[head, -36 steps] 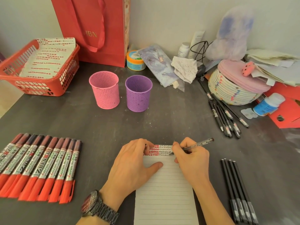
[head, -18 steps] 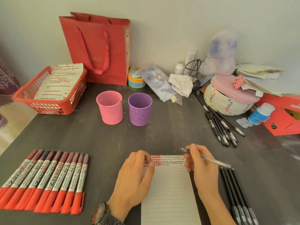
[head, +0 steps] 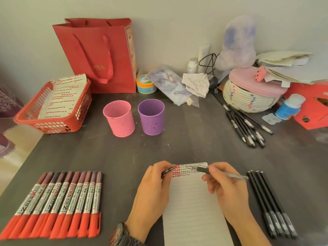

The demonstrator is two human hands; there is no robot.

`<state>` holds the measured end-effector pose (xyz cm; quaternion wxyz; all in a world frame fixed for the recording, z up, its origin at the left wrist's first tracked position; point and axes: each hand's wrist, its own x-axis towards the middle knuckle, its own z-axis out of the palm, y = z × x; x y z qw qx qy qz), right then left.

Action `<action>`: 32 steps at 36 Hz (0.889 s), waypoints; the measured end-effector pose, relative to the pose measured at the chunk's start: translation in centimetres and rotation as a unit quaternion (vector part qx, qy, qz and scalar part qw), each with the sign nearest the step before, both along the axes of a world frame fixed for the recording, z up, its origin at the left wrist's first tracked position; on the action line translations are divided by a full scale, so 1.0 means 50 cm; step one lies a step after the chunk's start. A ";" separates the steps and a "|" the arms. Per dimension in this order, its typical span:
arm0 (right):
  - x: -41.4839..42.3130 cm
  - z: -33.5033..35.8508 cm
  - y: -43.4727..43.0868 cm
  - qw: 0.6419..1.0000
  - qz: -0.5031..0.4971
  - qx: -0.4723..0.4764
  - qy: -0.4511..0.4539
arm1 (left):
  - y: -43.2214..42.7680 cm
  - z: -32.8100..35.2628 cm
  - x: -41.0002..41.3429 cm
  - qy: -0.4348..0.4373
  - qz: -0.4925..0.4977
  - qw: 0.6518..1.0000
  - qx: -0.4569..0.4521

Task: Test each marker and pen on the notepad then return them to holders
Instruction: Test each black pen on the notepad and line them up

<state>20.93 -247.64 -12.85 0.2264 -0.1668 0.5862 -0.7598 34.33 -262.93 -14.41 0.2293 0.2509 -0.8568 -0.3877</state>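
R hand grips a pen between thumb and curled fingers, mid-barrel. The pen's long axis runs approx left-right and lies low over the notepad. Its bare tip points left and a bit away, over the pad's top strip of red and black scribbles. Can't tell if the tip touches the paper; the back end sticks out right, past the knuckles.

L hand sits at the pad's upper left corner and pinches a black pen cap w/ white print. The cap is tilted, its far end aimed right toward the pen tip, the two apart. A watch is on that wrist.

The pad lies lengthwise toward the person on the dark table, between both forearms.

Left of it is a row of red markers, side by side and touching. Their red ends are near the person and their dark ends point away, leaning slightly right. Just right of the pad are four black pens, parallel, axes near-far. A loose pile of more black pens lies far right, beside a woven basket w/ a pink lid.

A pink holder and a purple holder stand upright mid-table, near each other and not touching. A red basket w/ scribbled sheets sits far left, a red paper bag behind it.
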 end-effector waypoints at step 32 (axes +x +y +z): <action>0.014 0.033 -0.005 0.985 0.093 0.110 0.100 | -0.001 0.009 0.002 0.108 -0.021 0.986 -0.127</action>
